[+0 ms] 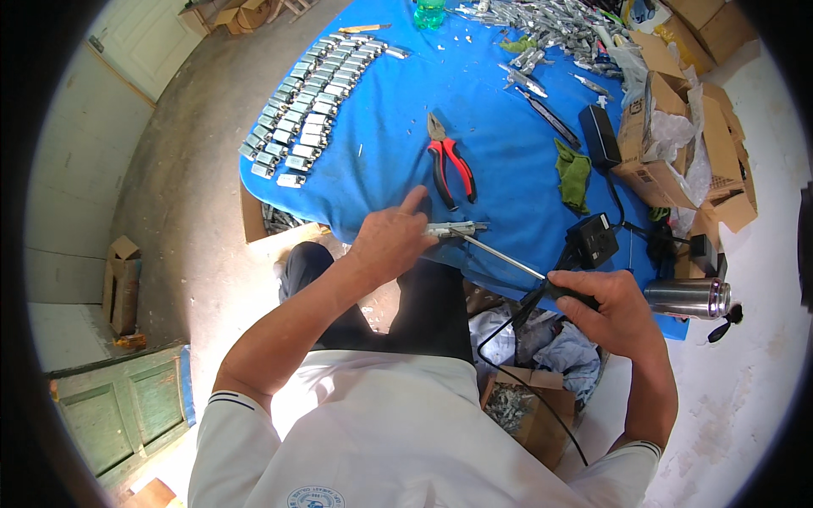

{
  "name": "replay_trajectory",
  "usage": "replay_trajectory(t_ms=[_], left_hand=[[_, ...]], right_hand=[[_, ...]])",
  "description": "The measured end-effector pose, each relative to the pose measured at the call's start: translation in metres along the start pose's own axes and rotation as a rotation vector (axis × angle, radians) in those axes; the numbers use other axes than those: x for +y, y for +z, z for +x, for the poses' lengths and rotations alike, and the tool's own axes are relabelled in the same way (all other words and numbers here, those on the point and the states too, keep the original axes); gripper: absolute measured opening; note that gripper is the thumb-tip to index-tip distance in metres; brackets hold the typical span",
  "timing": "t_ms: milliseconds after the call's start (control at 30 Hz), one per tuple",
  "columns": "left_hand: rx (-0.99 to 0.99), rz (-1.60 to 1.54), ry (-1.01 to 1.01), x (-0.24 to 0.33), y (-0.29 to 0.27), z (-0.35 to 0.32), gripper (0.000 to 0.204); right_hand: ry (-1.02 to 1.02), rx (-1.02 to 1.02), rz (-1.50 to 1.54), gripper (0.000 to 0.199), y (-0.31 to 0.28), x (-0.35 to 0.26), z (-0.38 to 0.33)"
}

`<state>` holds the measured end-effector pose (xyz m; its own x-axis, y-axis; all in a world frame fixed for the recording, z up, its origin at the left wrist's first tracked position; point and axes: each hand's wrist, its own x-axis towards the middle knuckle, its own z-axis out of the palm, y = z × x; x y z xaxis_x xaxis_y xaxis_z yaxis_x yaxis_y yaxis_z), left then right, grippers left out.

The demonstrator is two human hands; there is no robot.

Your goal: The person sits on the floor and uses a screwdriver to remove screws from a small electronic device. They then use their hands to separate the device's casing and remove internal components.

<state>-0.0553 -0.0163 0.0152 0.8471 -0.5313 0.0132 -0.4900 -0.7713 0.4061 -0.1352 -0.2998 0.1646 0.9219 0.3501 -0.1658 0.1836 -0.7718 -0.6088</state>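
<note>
Over on the left, rows of small silvery metal blocks curve along the edge of the blue cloth. Nearer, our left hand pinches the left end of a slim metal piece, index finger sticking out; the piece lies level at the cloth's near edge, roughly mid-scene. Just beyond it rest red-and-black pliers, their handles spread towards us. From the right, a screwdriver slants to the piece (whether its tip presses in, we cannot tell). Far off lies a heap of grey metal parts; closer sits a crumpled green cloth. Our right hand wraps its fingers round the screwdriver's black handle, just left of a steel flask.
</note>
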Motion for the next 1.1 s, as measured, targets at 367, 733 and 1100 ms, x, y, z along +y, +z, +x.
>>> replay_trajectory(t_ms=[367,733,1100], left_hand=[[0.073,0.014,0.032,-0.001,0.007,-0.001,0.029],[0.069,-0.013,0.054,-0.005,0.006,0.001,0.031],[0.087,-0.061,0.031,-0.004,0.008,0.002,0.030]], right_hand=[[-0.010,-0.044,-0.157,0.028,0.000,-0.028,0.007],[-0.035,-0.005,-0.318,0.027,0.025,-0.055,0.005],[0.057,0.176,-0.221,0.027,0.074,-0.051,-0.018]])
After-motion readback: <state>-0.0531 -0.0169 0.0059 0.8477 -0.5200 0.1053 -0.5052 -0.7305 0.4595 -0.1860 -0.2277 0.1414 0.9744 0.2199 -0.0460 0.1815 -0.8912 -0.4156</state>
